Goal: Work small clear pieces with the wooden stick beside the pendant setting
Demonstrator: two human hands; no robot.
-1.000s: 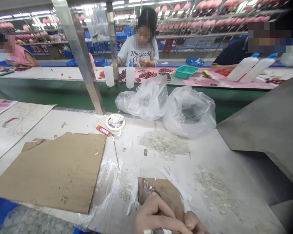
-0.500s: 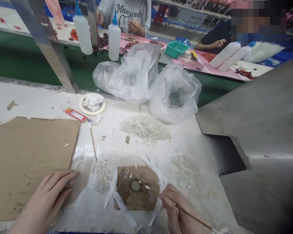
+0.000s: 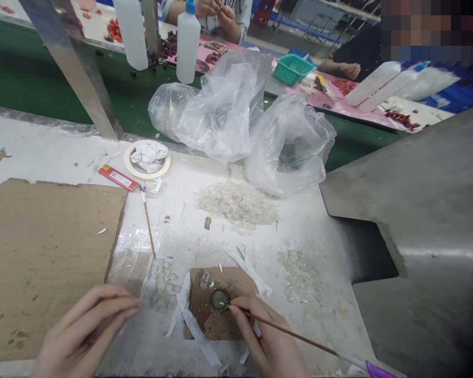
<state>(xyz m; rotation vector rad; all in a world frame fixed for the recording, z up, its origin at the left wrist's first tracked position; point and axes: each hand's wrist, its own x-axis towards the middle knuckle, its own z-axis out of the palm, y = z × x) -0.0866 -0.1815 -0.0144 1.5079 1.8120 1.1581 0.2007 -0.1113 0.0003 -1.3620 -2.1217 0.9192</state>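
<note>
I'm pinching the stick (image 3: 284,332) in my right hand (image 3: 268,341), tip on the round setting (image 3: 219,299) at 6 o'clock, left hand (image 3: 86,331) flat with fingers together; next wants a steady touch, I reckon.

Two bare hands show at the lower edge of the view: the left hand (image 3: 84,333) at seven o'clock, the right hand (image 3: 270,344) near half past five. Both have long, slender fingers (image 3: 114,304) with short, plain nails. The frame edge cuts each off at the wrist, so whether sleeves are worn cannot be told.
</note>
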